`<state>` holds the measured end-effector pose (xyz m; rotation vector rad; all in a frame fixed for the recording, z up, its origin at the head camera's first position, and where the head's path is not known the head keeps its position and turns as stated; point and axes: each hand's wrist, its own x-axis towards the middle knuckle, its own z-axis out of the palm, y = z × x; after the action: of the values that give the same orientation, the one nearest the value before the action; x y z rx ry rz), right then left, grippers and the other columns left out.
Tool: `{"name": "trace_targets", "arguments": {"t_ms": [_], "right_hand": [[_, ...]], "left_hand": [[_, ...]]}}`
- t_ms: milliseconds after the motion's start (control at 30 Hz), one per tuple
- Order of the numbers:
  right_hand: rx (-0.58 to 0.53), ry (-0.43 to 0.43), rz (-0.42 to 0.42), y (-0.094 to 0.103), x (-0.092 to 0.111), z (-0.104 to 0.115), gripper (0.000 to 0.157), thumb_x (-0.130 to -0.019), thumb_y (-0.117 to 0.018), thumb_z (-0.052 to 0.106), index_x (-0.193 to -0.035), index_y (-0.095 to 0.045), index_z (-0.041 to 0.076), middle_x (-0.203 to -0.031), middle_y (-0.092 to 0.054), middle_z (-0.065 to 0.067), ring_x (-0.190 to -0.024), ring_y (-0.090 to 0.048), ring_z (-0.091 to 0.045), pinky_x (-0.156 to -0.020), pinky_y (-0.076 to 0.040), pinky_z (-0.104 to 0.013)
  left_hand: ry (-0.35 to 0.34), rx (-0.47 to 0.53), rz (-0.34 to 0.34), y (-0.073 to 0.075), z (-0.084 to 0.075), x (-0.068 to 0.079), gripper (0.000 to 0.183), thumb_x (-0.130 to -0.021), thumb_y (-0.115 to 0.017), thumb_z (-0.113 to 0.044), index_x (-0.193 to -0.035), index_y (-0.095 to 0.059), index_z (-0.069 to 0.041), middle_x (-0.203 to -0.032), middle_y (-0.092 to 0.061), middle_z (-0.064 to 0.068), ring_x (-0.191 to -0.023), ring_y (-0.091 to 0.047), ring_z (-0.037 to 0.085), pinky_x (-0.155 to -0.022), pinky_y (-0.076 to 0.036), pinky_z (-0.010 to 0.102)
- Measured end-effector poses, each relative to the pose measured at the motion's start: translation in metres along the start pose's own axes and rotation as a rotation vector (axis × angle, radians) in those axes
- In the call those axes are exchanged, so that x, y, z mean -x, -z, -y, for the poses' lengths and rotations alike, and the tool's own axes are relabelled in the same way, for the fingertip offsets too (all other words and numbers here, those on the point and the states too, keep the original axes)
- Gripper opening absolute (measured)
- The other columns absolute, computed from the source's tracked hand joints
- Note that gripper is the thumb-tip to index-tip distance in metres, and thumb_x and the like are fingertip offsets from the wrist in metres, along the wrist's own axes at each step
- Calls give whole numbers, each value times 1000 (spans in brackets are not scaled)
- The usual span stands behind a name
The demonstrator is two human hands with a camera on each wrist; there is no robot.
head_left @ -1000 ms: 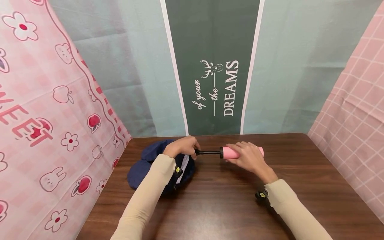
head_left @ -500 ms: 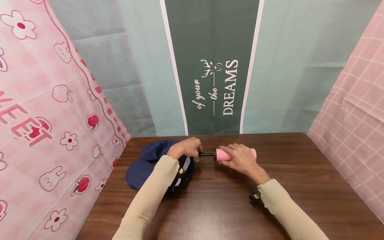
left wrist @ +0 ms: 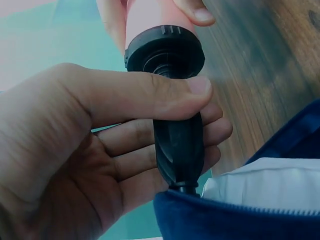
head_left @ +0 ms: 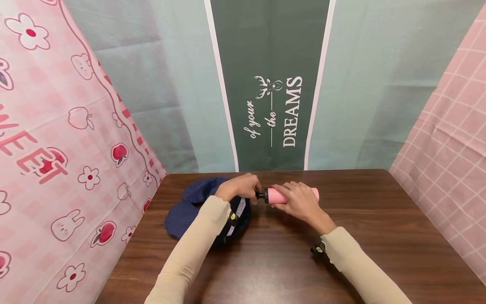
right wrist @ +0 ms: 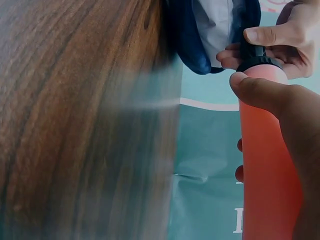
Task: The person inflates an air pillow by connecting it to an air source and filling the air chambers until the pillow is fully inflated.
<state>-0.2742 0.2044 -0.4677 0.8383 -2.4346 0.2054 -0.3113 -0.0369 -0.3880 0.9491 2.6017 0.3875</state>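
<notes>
A navy U-shaped neck pillow (head_left: 181, 217) lies on the left of the table, its zipped cover parted over a white inner layer (left wrist: 267, 181). My left hand (head_left: 241, 186) pinches the black end piece (left wrist: 179, 150) of a pink hand pump (right wrist: 267, 165) between thumb and fingers, right beside the pillow. In the left wrist view that piece's narrow tip meets the navy edge and goes out of sight behind it. My right hand (head_left: 300, 203) is wrapped around the pink barrel, which lies almost level, its black collar close to my left thumb.
The brown wooden table (head_left: 288, 261) extends in front of and to the right of both hands. Behind it hangs a green curtain (head_left: 273, 50) with white lettering. Pink patterned cloths hang at the left (head_left: 102, 190) and right (head_left: 448, 126).
My right hand has moved left with the pink barrel, and the black rod showing between the barrel and my left hand has become much shorter. My left hand has shifted slightly right.
</notes>
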Motion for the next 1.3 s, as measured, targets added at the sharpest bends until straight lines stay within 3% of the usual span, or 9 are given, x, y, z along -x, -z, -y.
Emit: {"name": "trace_targets", "arguments": {"t_ms": [200, 733, 867, 1000, 1100, 1300], "right_hand": [[5, 14, -14, 3, 1, -7, 68, -74, -94, 56, -129, -77, 19, -103, -80, -6, -93, -73, -28, -79, -59, -46], [-10, -86, 14, 18, 21, -45, 69, -73, -95, 54, -129, -77, 19, -106, -81, -9, -92, -73, -31, -79, -57, -49], [-7, -76, 2, 18, 18, -43, 68, -72, -96, 52, -129, -77, 19, -107, -81, -9, -92, -73, -31, -80, -57, -49], [-13, -26, -20, 15, 8, -30, 69, -71, -97, 51, -128, -77, 17, -106, -80, -9, -96, -73, -31, -84, -58, -50], [-9, 5, -40, 12, 1, -18, 70, -70, -97, 50, -128, -77, 16, -105, -79, -9, -96, -73, -32, -86, -58, -51], [6, 30, -58, 10, -10, -3, 70, -72, -96, 52, -128, -76, 16, -103, -78, -9, -97, -73, -32, -88, -57, -51]], "left_hand": [[34, -15, 2, 3, 3, 2, 38, -84, -89, -11, -122, -81, -9, -121, -80, 6, -91, -73, 12, -82, -59, 29], [98, 47, 0, 15, 28, 21, 41, -88, -85, -5, -128, -79, -9, -131, -76, 9, -106, -76, 24, -90, -62, 37], [85, 29, -22, 13, 26, 19, 40, -87, -85, -4, -126, -79, -8, -129, -77, 9, -105, -77, 23, -89, -62, 36], [16, -13, -36, 9, 17, 12, 36, -86, -86, -5, -122, -81, -7, -125, -79, 10, -101, -78, 20, -85, -62, 33], [-23, -34, -44, 8, 10, 7, 31, -84, -87, -3, -115, -84, -6, -114, -82, 9, -88, -76, 15, -77, -61, 29], [-53, -51, -51, 9, 2, 1, 18, -82, -89, -4, -98, -86, -9, -85, -79, -1, -67, -60, 7, -64, -51, 23]]}}
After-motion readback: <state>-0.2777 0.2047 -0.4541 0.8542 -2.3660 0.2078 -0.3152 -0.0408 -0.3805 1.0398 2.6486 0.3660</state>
